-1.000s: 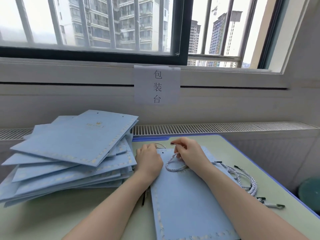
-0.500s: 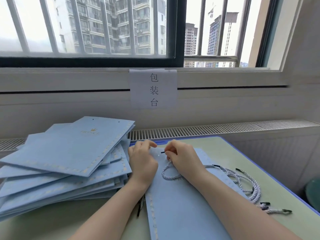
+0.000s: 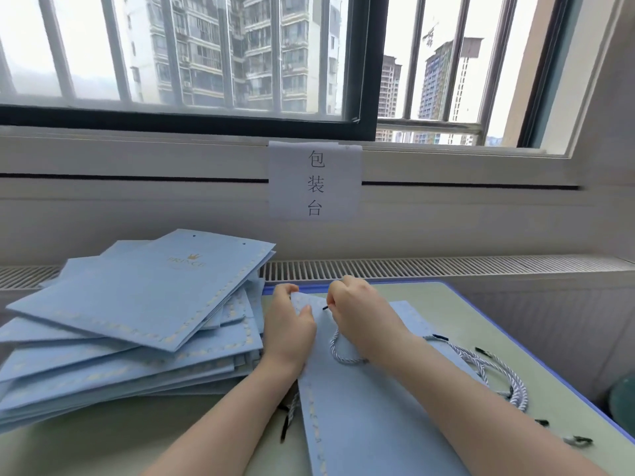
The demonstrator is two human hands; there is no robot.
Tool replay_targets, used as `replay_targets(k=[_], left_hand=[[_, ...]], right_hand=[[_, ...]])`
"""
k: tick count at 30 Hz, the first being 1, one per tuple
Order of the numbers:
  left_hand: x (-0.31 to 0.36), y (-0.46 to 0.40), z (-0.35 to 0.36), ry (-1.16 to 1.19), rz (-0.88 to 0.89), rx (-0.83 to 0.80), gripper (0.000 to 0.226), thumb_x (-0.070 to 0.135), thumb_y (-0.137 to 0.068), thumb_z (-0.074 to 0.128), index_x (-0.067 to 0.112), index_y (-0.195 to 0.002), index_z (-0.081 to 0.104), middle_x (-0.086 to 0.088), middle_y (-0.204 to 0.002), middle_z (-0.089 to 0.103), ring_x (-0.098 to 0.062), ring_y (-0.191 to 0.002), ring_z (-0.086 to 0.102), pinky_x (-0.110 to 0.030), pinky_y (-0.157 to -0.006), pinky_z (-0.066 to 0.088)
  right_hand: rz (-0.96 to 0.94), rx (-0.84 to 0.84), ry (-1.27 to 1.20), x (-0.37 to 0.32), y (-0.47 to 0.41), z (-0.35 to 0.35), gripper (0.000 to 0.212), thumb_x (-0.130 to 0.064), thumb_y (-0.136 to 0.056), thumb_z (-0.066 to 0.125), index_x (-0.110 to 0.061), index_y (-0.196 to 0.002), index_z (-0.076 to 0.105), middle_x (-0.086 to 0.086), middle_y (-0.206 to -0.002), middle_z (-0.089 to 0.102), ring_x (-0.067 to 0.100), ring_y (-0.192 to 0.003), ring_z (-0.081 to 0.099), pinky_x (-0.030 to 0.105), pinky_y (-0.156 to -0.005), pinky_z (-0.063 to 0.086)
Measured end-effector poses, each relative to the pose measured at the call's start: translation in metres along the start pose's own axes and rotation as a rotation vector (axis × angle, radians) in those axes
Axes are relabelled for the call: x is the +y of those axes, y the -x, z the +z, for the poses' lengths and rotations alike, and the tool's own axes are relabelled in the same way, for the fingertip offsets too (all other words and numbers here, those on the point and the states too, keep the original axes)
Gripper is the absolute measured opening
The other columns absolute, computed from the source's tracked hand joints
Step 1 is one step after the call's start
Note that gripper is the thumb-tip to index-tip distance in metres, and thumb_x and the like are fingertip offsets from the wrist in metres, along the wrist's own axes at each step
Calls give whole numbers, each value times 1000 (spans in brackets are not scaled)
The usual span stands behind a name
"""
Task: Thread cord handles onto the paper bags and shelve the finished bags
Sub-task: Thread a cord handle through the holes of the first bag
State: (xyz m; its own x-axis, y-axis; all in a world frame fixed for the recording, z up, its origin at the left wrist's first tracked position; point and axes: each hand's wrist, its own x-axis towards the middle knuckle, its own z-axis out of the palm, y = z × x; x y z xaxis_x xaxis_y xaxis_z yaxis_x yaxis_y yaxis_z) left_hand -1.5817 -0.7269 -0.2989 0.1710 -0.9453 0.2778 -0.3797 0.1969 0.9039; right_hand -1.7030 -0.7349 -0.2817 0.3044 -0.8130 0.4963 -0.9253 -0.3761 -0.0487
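A flat light-blue paper bag [image 3: 371,417] lies on the table in front of me, its top edge pointing away. My left hand [image 3: 287,333] grips the bag's top left corner between thumb and fingers and lifts it slightly. My right hand [image 3: 360,317] pinches the black-tipped end of a white-and-grey twisted cord [image 3: 340,352] just above the bag's top edge. The cord loops down across the bag under my right wrist. Another cord end [image 3: 288,415] sticks out from beneath the bag's left edge.
A fanned stack of flat blue bags [image 3: 137,321] fills the table's left half. Loose cord handles [image 3: 498,376] lie at the right, near the table's blue edge [image 3: 549,372]. A paper sign [image 3: 314,182] hangs on the wall under the window. A radiator grille [image 3: 429,266] runs behind the table.
My right hand has moved the cord's black tip from the bag's face up to its top edge. My left hand shifted from pressing the bag to gripping and lifting its top corner.
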Motion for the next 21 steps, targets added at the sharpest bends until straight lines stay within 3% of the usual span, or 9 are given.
replay_targets(k=[2,5,6,8,10,13,17,21], left_hand=[[4,0,3,-82,29,-43,37,0,-91,44,7,-128,41,-4,-120,46,-13,-99,39,-18,-69,24],[19,3,7,-388,-9,-151,34,6,-92,42,8,-126,39,-14,-128,39,-22,-109,37,-22,-77,25],[24,2,7,-551,-28,-190,30,11,-94,42,8,-124,39,-15,-129,37,-26,-117,35,-24,-82,28],[31,-2,7,-836,-14,-257,26,20,-97,40,10,-121,42,-15,-131,37,-31,-123,31,-31,-95,30],[32,-8,9,-980,52,-310,21,20,-96,40,12,-113,48,-12,-129,43,-31,-123,34,-33,-97,32],[28,-10,9,-1011,93,-324,9,20,-95,43,17,-96,51,-10,-121,56,-30,-120,43,-35,-91,35],[17,-11,6,-984,119,-255,24,20,-94,42,17,-114,55,-8,-122,53,-30,-121,40,-38,-94,33],[29,-9,5,-917,154,-157,20,19,-92,40,14,-109,48,-9,-122,48,-30,-119,37,-39,-91,31]], right_hand=[[-72,-17,47,1,-4,-1,18,2,-90,45,-6,-103,55,10,-103,53,24,-96,49,24,-68,31],[-100,22,44,5,1,9,16,5,-74,63,-6,-84,58,9,-82,57,25,-71,53,28,-48,33],[-55,19,-17,8,3,11,11,1,-78,63,-7,-85,59,8,-83,58,26,-73,55,30,-50,36],[37,-4,-149,13,6,13,9,-10,-89,54,-9,-94,61,6,-96,60,24,-91,55,31,-70,40],[80,-49,-243,16,6,10,12,-9,-88,52,-8,-95,62,6,-98,63,23,-95,54,28,-74,36],[107,-60,-290,12,6,12,13,-7,-87,52,-6,-95,63,7,-98,66,23,-94,55,30,-76,38],[55,-23,-331,8,6,14,10,-3,-85,53,-2,-90,61,10,-91,64,27,-87,55,33,-72,39],[-67,132,-248,2,6,15,8,7,-72,52,-1,-74,51,15,-75,56,24,-65,40,29,-58,26]])
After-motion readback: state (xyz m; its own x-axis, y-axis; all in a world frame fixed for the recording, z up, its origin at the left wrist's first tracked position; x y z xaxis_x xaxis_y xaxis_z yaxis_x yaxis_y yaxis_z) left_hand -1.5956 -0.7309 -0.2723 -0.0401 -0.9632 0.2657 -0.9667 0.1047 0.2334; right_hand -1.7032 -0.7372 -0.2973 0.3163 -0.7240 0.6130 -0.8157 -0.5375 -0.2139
